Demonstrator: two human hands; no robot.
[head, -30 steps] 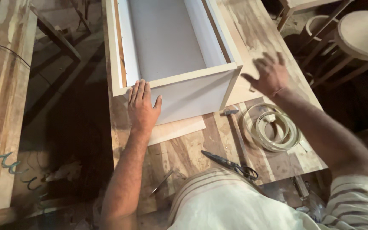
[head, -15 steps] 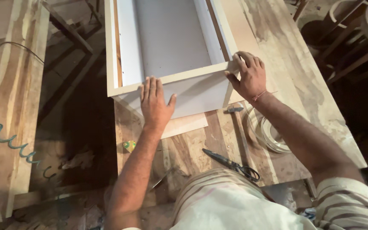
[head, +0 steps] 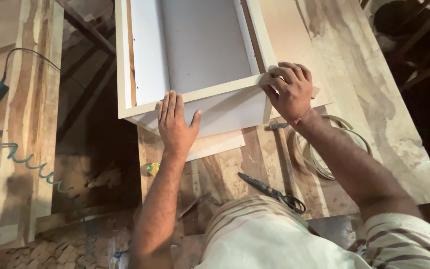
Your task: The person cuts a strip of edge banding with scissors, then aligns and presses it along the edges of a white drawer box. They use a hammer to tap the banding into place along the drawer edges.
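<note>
A white box (head: 195, 50), open on top, lies on the bench (head: 374, 114), its long axis running straight away from the person, its near end hanging just past the bench's left edge. The near end wall faces the person, and both hands are on it.

The left hand (head: 175, 122) lies flat on the near wall's top edge, left of middle, fingers together and pointing away, thumb splayed right onto the white face below. It is open, pressing rather than gripping. The forearm comes up almost straight from the body.

The right hand (head: 289, 89) is at the near right corner, fingers curled over the rim there. It seems to pinch a thin pale strip (head: 220, 91) that runs along the top edge from that corner toward the left hand; whether the strip is tape or edging I cannot tell. The right forearm reaches in on a slant from the lower right, wrist bent inward.

So the strip lies crosswise, between the two hands, and each hand is at one end of it.

Nearer the person, scissors (head: 272, 192) lie on the bench, and a coil of band (head: 334, 149) sits under the right forearm. A thin board (head: 215, 144) pokes out beneath the box.
</note>
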